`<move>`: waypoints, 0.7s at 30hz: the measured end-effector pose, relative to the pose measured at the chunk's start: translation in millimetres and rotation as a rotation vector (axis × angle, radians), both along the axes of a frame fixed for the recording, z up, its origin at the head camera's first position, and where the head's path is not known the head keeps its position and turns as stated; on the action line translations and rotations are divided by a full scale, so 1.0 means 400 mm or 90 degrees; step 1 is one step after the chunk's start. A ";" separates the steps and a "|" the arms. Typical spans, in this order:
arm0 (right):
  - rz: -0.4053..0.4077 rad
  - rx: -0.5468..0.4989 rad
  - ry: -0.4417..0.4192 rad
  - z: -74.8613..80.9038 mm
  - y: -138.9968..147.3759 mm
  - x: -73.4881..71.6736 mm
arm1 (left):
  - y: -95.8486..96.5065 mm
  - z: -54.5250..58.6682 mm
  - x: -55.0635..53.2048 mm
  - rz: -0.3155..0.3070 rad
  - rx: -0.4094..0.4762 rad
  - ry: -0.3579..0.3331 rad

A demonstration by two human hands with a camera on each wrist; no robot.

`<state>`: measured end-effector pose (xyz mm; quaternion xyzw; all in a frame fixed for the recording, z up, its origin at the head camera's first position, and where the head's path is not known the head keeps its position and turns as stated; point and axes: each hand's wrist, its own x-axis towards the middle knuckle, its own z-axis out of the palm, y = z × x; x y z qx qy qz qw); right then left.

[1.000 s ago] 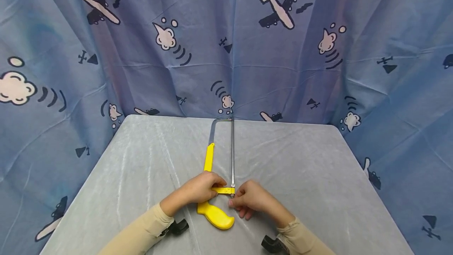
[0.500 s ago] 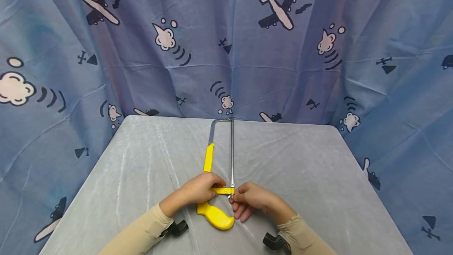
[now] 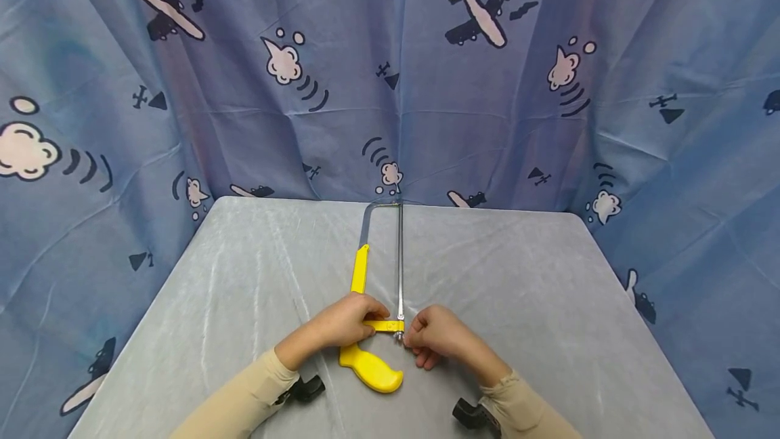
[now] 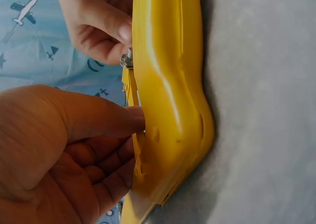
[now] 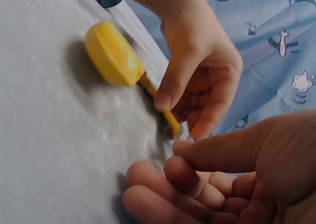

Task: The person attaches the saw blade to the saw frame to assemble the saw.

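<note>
A hacksaw with a yellow grip and frame lies flat on the table, its metal blade running away along the right side. At the near end of the blade a small metal wing nut sits on a screw beside the yellow crosspiece. My left hand holds that crosspiece between thumb and fingers, as the left wrist view also shows. My right hand has its curled thumb and forefinger together at the wing nut; the right wrist view shows the thumb tip right against its edge.
Grey cloth covers the table. A blue curtain printed with planes and clouds hangs behind it. The saw's far end reaches the back edge of the table. Each wrist wears a black camera mount, the right one close over the cloth.
My right fingers have worked around the wing nut and shifted slightly right and up, so the nut shows more. My left hand and the hacksaw have stayed in place.
</note>
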<state>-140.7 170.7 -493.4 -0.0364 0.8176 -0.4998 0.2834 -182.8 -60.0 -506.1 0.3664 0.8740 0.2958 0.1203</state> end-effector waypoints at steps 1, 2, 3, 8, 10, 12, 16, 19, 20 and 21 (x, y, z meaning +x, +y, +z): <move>-0.002 0.015 0.016 0.008 -0.002 0.003 | 0.000 0.002 -0.001 0.001 0.001 -0.001; -0.002 0.021 0.024 0.014 -0.004 0.006 | 0.001 0.003 -0.001 0.002 -0.001 -0.001; -0.001 0.022 0.023 0.017 -0.005 0.007 | 0.001 0.004 -0.002 0.001 -0.002 -0.001; 0.004 -0.034 -0.033 0.004 -0.002 0.003 | 0.003 0.000 -0.002 0.002 0.001 -0.005; 0.006 -0.066 -0.069 -0.006 0.001 -0.001 | 0.003 -0.003 -0.002 0.004 0.000 -0.011; 0.009 -0.083 -0.090 -0.011 0.001 -0.003 | 0.004 -0.004 -0.001 0.004 -0.001 -0.013; 0.017 -0.065 -0.085 -0.014 -0.006 -0.002 | 0.004 -0.005 -0.001 0.001 0.001 -0.007; 0.015 -0.034 -0.064 -0.013 -0.015 0.000 | 0.003 -0.008 -0.002 -0.002 0.013 -0.003; 0.013 -0.023 -0.055 -0.012 -0.017 0.000 | 0.002 -0.009 -0.003 -0.002 0.017 -0.007; 0.011 -0.011 -0.045 -0.011 -0.019 0.001 | 0.001 -0.009 -0.004 -0.001 0.022 -0.011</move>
